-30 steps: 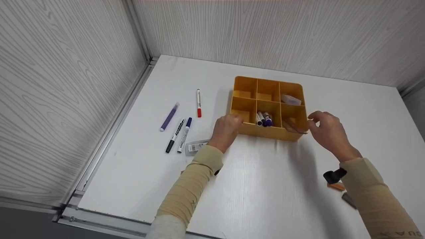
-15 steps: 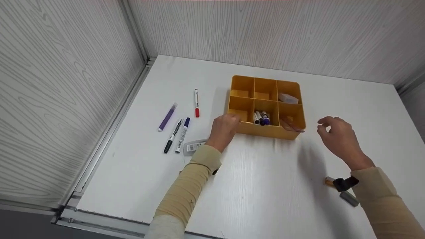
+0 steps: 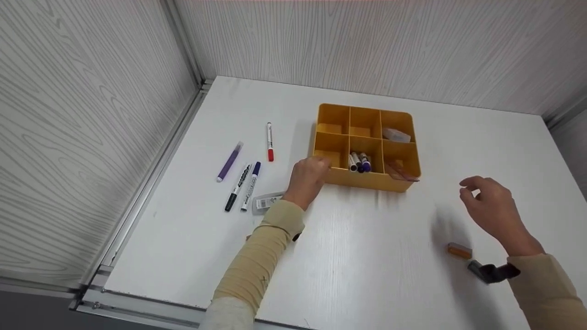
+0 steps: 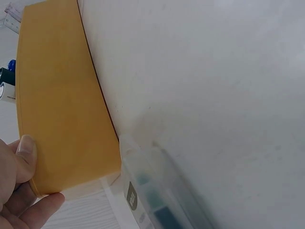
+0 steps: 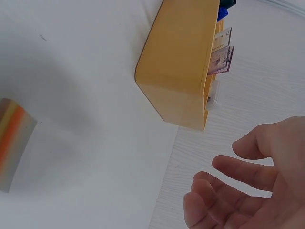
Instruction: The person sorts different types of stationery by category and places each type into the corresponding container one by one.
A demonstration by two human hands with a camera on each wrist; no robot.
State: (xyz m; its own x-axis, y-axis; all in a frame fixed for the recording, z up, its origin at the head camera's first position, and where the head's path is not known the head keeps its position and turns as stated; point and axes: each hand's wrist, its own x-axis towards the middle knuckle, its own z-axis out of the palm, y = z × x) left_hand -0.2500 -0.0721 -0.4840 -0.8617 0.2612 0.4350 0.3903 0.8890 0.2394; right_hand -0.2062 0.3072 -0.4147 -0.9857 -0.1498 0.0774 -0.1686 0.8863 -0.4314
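Note:
My left hand [image 3: 306, 179] grips the near left corner of a yellow organizer box [image 3: 371, 180] divided into several compartments. In the left wrist view the thumb [image 4: 27, 150] lies on the box's wall and another finger is at its corner. Markers [image 3: 360, 163] stand in the near middle compartment. Thin clear ruler-like pieces [image 5: 221, 59] stick up from the near right one, and a translucent case [image 3: 396, 135] lies in the far right one. My right hand [image 3: 495, 208], fingers loosely bent and holding nothing, hovers over the table to the right of the box.
Left of the box lie a red-capped marker [image 3: 270, 142], a purple pen [image 3: 229, 162], a black-capped marker [image 3: 237, 188], a blue-capped marker [image 3: 251, 187] and a clear case [image 3: 266, 202]. Near the right wrist are an orange block [image 3: 459, 250] and a grey block [image 3: 477, 270].
My right hand has moved away from the box's right side, toward the right and nearer to me. The left hand keeps its grip on the corner; the view has shifted slightly.

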